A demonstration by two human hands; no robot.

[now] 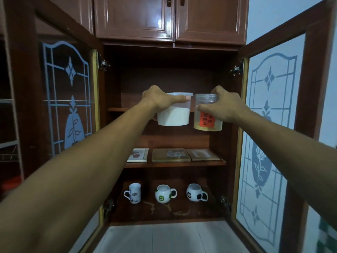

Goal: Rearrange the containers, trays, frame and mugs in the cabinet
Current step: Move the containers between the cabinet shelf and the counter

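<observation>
As the left hand grips the tub and the right hand the jar just beside it, a bump could loosen either.

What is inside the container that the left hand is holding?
White powder fills most of the lidded container; above it the wall looks empty. The left hand covers its upper left part, so nothing can be seen there.
</observation>
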